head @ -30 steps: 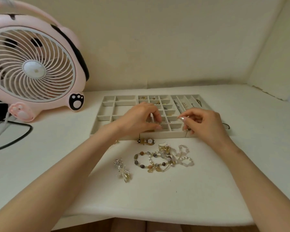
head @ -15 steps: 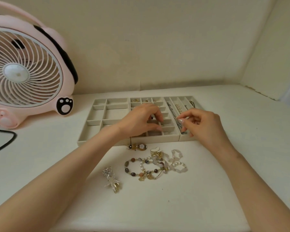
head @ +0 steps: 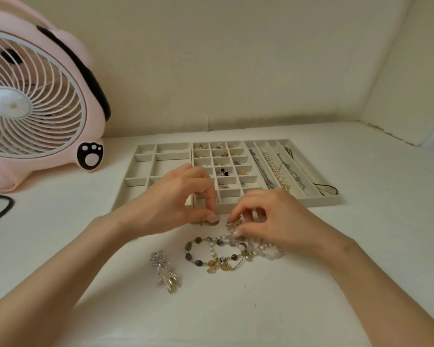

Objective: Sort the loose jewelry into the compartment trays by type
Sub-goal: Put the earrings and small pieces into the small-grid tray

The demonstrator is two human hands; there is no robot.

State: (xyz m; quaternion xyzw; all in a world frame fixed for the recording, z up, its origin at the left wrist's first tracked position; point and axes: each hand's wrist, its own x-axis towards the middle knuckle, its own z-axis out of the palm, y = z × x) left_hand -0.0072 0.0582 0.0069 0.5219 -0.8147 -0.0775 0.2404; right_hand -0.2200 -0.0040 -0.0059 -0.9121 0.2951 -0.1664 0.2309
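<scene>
Three grey compartment trays (head: 161, 156) stand side by side; the middle one holds small earrings and the right one holds necklaces (head: 276, 169). In front of the trays, my left hand (head: 178, 201) pinches a small gold beaded piece (head: 209, 223) lying on the table. Just to its right, my right hand (head: 273, 221) pinches a small gold piece (head: 234, 225) between thumb and fingers. Beaded bracelets (head: 214, 255) lie tangled below both hands, and a pale bead bracelet (head: 269, 252) sits partly under my right hand. Two glittery brooches (head: 166, 271) lie to the left of the bracelets.
A pink fan (head: 35, 96) stands at the back left, with a black cable (head: 3, 209) on the table beside it. Walls close off the white table at the back and right. The left tray's compartments hold nothing.
Both hands have drawn back from over the middle tray to the loose pieces just in front of it. The view has shifted slightly to the right.
</scene>
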